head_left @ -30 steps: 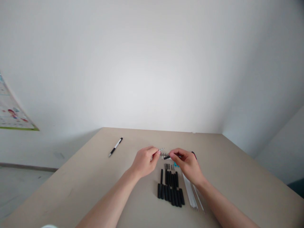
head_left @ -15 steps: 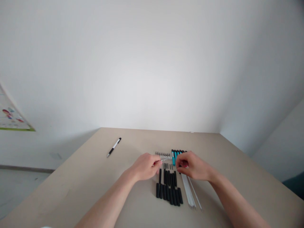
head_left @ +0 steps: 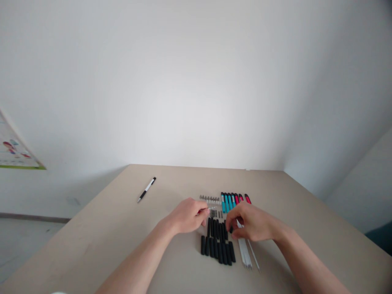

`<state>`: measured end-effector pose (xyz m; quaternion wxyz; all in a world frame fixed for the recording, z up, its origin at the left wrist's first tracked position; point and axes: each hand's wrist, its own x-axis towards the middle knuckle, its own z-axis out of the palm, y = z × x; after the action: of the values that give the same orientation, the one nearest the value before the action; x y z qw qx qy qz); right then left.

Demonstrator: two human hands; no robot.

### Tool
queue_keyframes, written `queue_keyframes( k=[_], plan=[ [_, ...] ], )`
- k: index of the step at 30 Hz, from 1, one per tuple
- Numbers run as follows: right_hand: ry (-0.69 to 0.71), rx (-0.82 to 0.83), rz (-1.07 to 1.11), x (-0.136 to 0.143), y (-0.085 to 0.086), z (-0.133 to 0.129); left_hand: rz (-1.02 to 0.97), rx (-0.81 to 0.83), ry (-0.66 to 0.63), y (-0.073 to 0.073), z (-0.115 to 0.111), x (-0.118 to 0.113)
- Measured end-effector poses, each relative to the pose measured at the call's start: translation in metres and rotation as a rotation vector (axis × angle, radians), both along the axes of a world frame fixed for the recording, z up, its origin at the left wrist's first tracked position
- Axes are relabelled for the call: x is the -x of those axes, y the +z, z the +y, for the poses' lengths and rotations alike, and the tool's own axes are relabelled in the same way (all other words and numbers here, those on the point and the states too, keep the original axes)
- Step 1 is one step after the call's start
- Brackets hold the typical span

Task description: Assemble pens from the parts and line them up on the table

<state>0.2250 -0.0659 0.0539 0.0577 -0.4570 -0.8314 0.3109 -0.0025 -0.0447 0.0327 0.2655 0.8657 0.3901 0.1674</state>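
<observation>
My left hand [head_left: 189, 214] is closed over a partly hidden red pen part, from which a thin clear-and-silver piece [head_left: 212, 208] sticks out to the right. My right hand [head_left: 249, 220] curls its thumb and fingers round the end of a small black tube [head_left: 231, 230]; most of that tube is hidden. Below and between the hands lie thin black tubes [head_left: 213, 228] and a row of thicker black rubber sleeves [head_left: 216, 249]. White refills [head_left: 244, 254] run out from under my right hand. Small metal springs [head_left: 220, 214] lie just beyond the thin tubes.
Farther back are grey metal pen tips [head_left: 209, 197] with clear pieces in front of them, blue pen barrels [head_left: 226, 202] and red pen barrels [head_left: 248, 199]. A whole black-and-white pen [head_left: 147, 190] lies at the left of the table [head_left: 171, 183]. A wall stands behind.
My right hand has come nearer to me, from beside the blue barrels to the thin black tubes, uncovering the red barrels. My left hand has stayed almost still with its red part.
</observation>
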Motion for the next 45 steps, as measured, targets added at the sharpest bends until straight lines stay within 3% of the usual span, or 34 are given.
queue_keyframes(
  k=[15,21,29,36,45],
  plan=[
    [0.016,-0.142,0.016,0.001,-0.006,-0.004,0.01,-0.032,-0.019,0.002,-0.001,-0.001],
    [-0.152,-0.359,0.116,0.013,-0.005,0.0,-0.012,-0.072,-0.061,-0.004,0.0,-0.003],
    [-0.191,-0.458,0.246,0.022,-0.016,0.006,0.001,-0.134,-0.026,-0.002,0.002,-0.001],
    [-0.161,-0.53,0.1,0.005,-0.027,0.02,0.054,-0.184,0.126,-0.005,0.006,-0.001],
    [-0.136,-0.465,0.007,0.008,-0.028,0.018,0.023,-0.141,0.072,-0.01,0.005,-0.003]
  ],
)
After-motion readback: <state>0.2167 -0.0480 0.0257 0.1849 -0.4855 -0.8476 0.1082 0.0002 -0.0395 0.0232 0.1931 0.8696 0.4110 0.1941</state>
